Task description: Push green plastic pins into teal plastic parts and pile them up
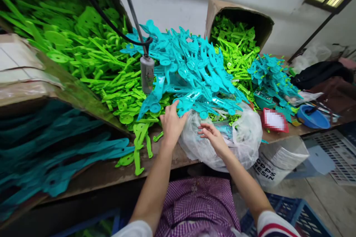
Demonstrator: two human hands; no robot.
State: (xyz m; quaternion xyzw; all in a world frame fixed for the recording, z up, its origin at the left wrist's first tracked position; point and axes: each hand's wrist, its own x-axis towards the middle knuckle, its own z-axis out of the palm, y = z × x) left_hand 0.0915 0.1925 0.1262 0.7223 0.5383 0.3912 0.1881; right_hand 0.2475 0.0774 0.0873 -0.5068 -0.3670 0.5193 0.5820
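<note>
My left hand [172, 124] is at the front of a heap of turquoise plastic parts [191, 63]. Its thumb and fingers are closed around the end of one turquoise plastic part [189, 100], which still lies against the heap. To the right, my right hand [213, 136] hovers over a clear plastic bag [249, 137]; its fingers are loosely curled and apart, with nothing in them. Small green pieces and turquoise parts show in the bag's mouth. A grey cylindrical tool [147, 74] hangs just beyond my left hand.
Bright green plastic parts [111, 66] spill from a large carton at left. Dark turquoise parts [69, 155] fill another box below. A second carton [213, 14] holds green pieces. Rightward are a red-rimmed tray [275, 120], a blue bowl [313, 116] and a printed sack [278, 159].
</note>
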